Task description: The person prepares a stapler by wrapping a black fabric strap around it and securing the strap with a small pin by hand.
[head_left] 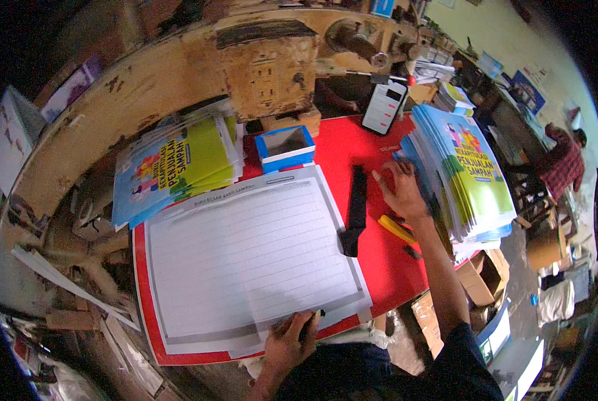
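Note:
A wide sheet of white ruled paper, apparently with more sheets under it, lies on the red tabletop. At its near edge is my left hand, its fingers curled together. A small dark bit shows at the fingertips; what they hold is unclear. My right hand reaches forward on the right, fingers spread, beside the fanned blue edges of a booklet stack. Whether it touches them is hard to tell. Between paper and right forearm lie a long black tool and a yellow cutter knife.
Another booklet pile overlaps the table's far left. At the back stand a small open blue box and a propped phone, before a worn wooden machine. Cardboard boxes sit lower right. A person in a checked shirt is far right.

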`<move>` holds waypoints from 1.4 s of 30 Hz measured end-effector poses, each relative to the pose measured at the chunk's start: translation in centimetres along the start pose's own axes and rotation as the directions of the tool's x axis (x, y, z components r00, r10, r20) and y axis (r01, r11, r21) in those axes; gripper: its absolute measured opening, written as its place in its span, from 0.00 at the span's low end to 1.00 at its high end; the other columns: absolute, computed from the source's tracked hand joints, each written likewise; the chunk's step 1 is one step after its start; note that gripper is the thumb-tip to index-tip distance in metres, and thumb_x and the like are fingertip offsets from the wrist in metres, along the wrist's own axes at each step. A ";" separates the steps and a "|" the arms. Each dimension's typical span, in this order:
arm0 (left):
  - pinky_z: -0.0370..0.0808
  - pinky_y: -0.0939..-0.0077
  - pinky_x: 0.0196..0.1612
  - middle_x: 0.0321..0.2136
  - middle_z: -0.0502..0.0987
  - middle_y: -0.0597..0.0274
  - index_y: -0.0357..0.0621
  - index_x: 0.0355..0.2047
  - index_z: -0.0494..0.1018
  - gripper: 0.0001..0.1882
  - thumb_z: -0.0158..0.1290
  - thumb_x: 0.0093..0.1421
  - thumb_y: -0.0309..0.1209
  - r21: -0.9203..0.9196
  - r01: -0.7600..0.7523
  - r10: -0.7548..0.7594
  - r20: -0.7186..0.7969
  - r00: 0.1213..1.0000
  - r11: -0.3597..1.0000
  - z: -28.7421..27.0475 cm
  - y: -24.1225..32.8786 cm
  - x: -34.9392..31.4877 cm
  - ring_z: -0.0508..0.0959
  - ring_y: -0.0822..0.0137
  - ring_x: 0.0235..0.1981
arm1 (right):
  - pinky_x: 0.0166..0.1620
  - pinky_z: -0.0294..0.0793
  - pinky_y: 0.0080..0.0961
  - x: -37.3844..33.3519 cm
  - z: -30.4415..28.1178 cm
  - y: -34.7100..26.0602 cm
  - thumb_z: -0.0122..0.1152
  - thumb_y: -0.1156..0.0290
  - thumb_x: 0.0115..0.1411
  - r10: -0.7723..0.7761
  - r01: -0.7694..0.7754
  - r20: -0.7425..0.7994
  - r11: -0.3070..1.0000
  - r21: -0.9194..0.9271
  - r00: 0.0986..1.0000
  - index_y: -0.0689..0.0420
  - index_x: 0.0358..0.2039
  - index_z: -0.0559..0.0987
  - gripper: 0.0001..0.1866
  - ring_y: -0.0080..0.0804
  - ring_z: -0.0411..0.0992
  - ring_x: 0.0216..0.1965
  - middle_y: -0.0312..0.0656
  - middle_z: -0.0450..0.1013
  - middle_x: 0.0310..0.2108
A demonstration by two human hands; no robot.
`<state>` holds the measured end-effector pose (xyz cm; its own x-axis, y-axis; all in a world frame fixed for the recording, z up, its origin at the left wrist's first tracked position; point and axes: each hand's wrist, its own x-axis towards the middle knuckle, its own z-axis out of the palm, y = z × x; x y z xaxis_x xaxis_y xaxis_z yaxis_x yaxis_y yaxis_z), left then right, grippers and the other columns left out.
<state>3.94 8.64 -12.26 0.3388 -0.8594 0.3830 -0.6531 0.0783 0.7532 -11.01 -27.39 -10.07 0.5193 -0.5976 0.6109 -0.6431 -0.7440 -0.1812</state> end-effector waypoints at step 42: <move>0.77 0.66 0.30 0.27 0.79 0.50 0.38 0.36 0.75 0.06 0.59 0.58 0.25 -0.124 0.101 -0.094 0.064 0.994 0.987 -0.4 0.2 0.6 0.81 0.56 0.26 | 0.59 0.52 0.63 5.8 3.7 1.7 0.63 0.56 0.58 0.091 -0.117 -0.117 0.962 -0.247 0.989 0.59 0.43 0.69 0.22 0.56 0.49 0.67 0.50 0.46 0.71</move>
<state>4.30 8.36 -11.61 0.3548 -0.8933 0.2758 -0.5264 0.0529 0.8486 -6.99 -33.29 -9.70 0.3893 -0.6234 0.6781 -0.8188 -0.5715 -0.0553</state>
